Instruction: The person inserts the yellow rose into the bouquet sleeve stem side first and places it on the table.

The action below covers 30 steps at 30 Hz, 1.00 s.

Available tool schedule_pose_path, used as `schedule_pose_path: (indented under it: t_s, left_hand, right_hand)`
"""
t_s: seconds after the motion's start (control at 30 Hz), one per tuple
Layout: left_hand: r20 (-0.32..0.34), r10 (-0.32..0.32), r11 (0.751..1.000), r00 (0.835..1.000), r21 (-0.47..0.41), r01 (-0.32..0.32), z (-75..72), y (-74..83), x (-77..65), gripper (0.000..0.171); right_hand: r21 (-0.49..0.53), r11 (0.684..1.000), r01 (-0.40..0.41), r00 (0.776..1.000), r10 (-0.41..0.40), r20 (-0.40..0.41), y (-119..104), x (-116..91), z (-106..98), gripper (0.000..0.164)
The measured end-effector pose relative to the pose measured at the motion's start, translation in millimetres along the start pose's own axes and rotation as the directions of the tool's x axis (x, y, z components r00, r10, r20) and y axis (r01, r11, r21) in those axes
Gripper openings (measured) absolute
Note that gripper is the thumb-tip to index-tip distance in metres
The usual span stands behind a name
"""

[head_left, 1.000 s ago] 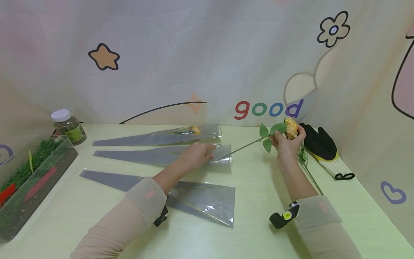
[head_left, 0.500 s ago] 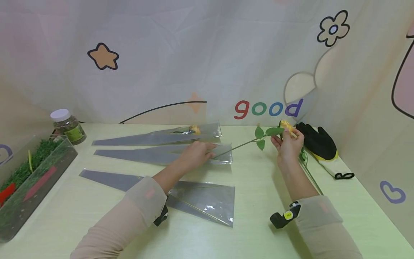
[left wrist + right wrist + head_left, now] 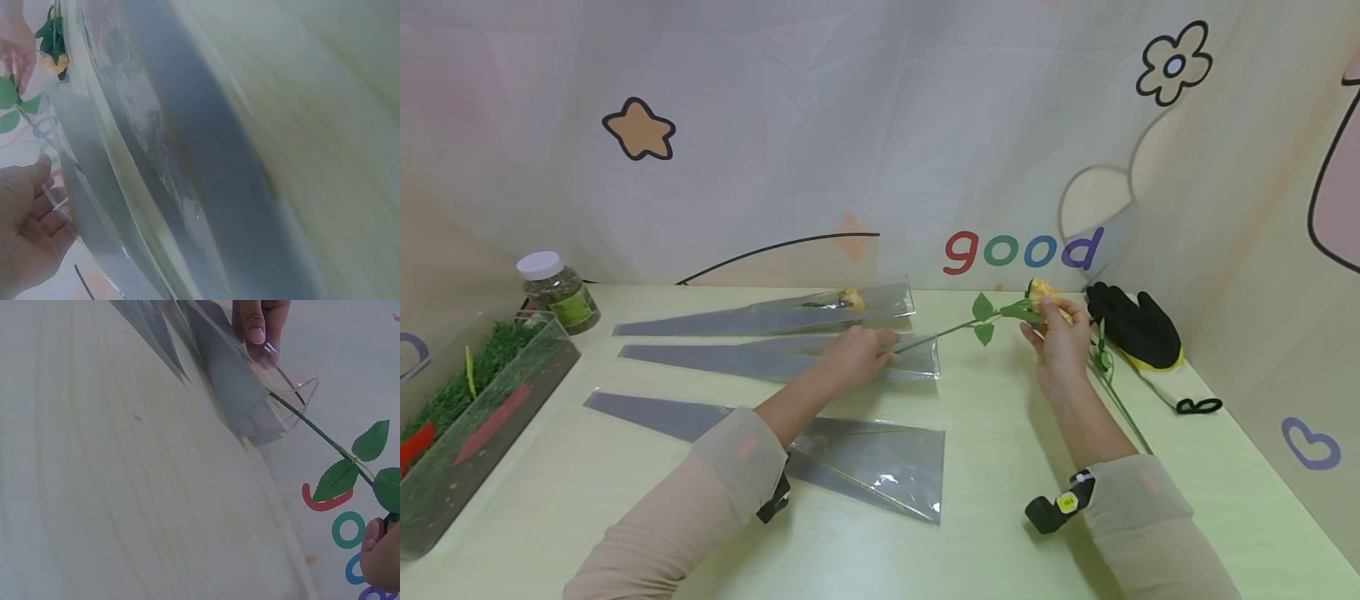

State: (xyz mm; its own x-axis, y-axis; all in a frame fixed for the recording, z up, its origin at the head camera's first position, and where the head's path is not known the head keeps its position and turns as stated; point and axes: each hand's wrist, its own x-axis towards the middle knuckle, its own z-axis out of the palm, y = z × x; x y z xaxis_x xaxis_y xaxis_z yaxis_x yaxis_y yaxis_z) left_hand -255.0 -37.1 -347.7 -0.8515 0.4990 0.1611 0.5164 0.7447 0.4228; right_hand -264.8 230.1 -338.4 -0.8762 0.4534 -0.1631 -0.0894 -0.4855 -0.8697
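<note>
My right hand (image 3: 1064, 340) pinches a yellow rose (image 3: 1042, 292) just below its bloom. The rose's stem (image 3: 319, 428) with green leaves (image 3: 337, 480) points left, its lower end inside the mouth of a clear-and-grey flower sleeve (image 3: 700, 359). My left hand (image 3: 854, 360) pinches the upper film of that sleeve near its mouth, and the right wrist view shows the opening (image 3: 292, 403) raised. Behind it lies another sleeve (image 3: 700, 322) with a yellow rose (image 3: 852, 299) inside. A third sleeve (image 3: 880, 467) lies flat in front, partly under my left forearm.
More green stems (image 3: 1120, 400) lie right of my right hand, beside a black-and-white glove (image 3: 1138, 329). At the left stand a lidded jar (image 3: 559, 292) and a clear box (image 3: 497, 417) with artificial grass. A printed cloth (image 3: 880, 125) hangs behind the table (image 3: 985, 533).
My right hand has moved left with the rose, and its stem has slid further into the middle sleeve. My left hand has stayed at the sleeve's mouth.
</note>
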Motion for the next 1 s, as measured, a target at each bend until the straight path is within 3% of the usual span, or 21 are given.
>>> schedule_pose_path:
  t_s: [0.17, 0.43, 0.67, 0.83, 1.0]
  left_hand:
    - [0.005, -0.006, 1.0, 1.0, -0.008, 0.006, -0.8, 0.0, 0.2, 0.036]
    - [-0.007, -0.003, 0.999, 1.0, -0.035, 0.003, -4.4, 0.8, -0.7, 0.035]
    - [-0.001, -0.005, 0.999, 1.0, -0.033, 0.005, -5.2, -0.2, -1.6, 0.036]
    - [0.01, 0.005, 1.0, 1.0, -0.019, -0.004, -4.6, -1.5, -0.9, 0.037]
    - [0.002, 0.008, 1.0, 1.0, -0.014, -0.008, -4.5, -2.5, -1.0, 0.037]
  right_hand:
    - [0.006, 1.0, -0.016, 0.999, 0.016, 0.031, 1.3, -2.8, 0.7, 0.029]
    - [0.036, 0.999, -0.019, 0.998, 0.017, 0.057, 1.2, -4.0, 3.5, 0.025]
    - [0.006, 0.997, -0.075, 0.993, 0.074, 0.087, 0.0, -5.9, 3.3, 0.027]
    - [0.0, 0.996, -0.087, 0.987, 0.087, 0.135, 1.2, -7.0, 1.3, 0.04]
    - [-0.019, 0.996, -0.088, 0.974, 0.09, 0.21, 5.3, -8.2, -0.3, 0.031]
